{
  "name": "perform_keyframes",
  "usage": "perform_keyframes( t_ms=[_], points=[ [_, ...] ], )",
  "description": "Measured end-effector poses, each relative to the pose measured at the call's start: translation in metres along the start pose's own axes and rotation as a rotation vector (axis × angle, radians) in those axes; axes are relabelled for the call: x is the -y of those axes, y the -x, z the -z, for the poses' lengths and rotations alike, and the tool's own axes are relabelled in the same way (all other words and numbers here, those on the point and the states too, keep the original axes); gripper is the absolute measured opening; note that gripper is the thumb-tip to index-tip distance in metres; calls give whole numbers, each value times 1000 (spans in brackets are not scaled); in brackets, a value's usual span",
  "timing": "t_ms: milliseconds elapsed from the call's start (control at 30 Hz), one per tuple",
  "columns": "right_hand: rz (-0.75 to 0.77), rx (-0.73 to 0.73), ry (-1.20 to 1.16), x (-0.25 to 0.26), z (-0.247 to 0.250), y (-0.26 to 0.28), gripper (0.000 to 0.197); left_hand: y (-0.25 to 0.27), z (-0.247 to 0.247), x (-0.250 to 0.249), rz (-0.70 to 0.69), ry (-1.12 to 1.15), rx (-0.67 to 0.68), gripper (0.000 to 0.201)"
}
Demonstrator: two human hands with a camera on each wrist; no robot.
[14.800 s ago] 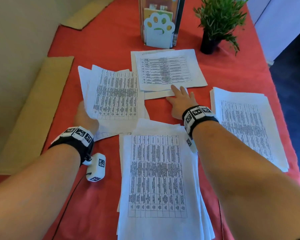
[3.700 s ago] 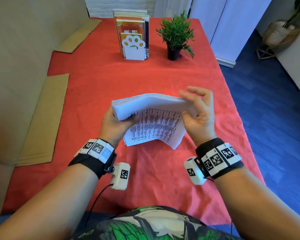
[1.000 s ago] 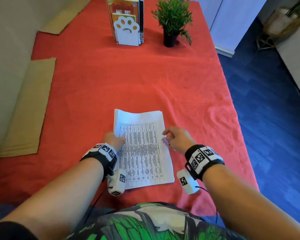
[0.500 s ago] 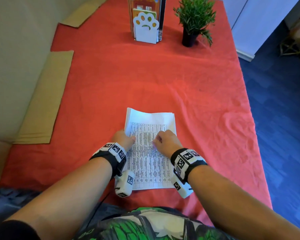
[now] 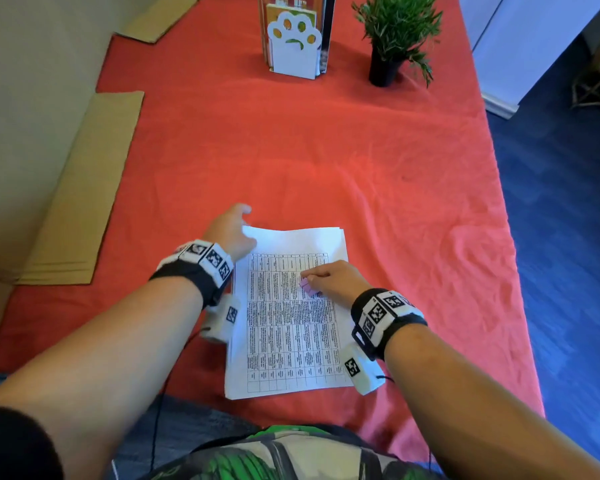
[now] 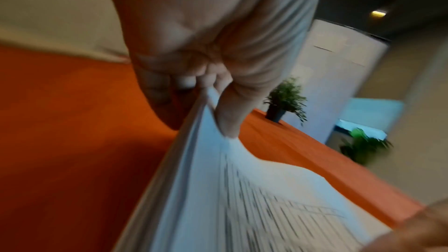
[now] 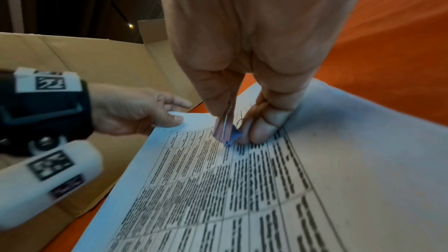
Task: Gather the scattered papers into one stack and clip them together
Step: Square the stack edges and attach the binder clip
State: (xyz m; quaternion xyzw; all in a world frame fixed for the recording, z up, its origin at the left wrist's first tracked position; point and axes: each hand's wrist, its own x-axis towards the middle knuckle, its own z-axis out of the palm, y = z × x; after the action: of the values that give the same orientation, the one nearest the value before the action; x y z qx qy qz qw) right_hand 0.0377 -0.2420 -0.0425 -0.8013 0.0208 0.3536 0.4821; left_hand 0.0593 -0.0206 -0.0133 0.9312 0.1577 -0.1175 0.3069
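One white paper stack (image 5: 291, 341) with printed tables lies on the red tablecloth (image 5: 326, 150) near the front edge. My left hand (image 5: 234, 225) is at the stack's far left corner. In the left wrist view its thumb (image 6: 227, 118) and fingers pinch that corner and lift it slightly. My right hand (image 5: 321, 277) rests on the upper middle of the top sheet. It pinches a small purple binder clip (image 7: 229, 134), also seen from the head as the clip (image 5: 307, 285). The clip touches the sheet and sits on no edge.
A paw-shaped book holder (image 5: 295, 39) with books and a potted plant (image 5: 392, 39) stand at the table's far end. Cardboard sheets (image 5: 84, 188) lie along the left side. The table's right edge drops to blue floor (image 5: 561, 237).
My left hand moved from the stack's left edge up to its far left corner and pinched it. My right hand brought the clip from beside the stack onto the top sheet.
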Motion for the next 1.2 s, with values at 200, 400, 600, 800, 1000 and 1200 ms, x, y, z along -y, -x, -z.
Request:
perform_keyframes(
  t_ms=[200,400,600,800,1000,1200],
  points=[
    [-20,62,10,2,5,1,27,-21,-12,-41,-77,-682,319,35],
    [21,74,164,1,8,6,30,-26,-23,-26,-49,-481,285,23],
    [177,-3,275,11,12,2,29,-24,-30,-11,-72,-237,156,9],
    [445,-264,451,37,16,-28,22,-20,-28,-5,-134,-134,99,9],
    [689,-278,632,59,12,-45,11,-14,-25,-6,-180,-76,47,10],
    [682,-192,781,72,12,-45,30,-5,-22,-12,-190,-45,20,11]
  ],
)
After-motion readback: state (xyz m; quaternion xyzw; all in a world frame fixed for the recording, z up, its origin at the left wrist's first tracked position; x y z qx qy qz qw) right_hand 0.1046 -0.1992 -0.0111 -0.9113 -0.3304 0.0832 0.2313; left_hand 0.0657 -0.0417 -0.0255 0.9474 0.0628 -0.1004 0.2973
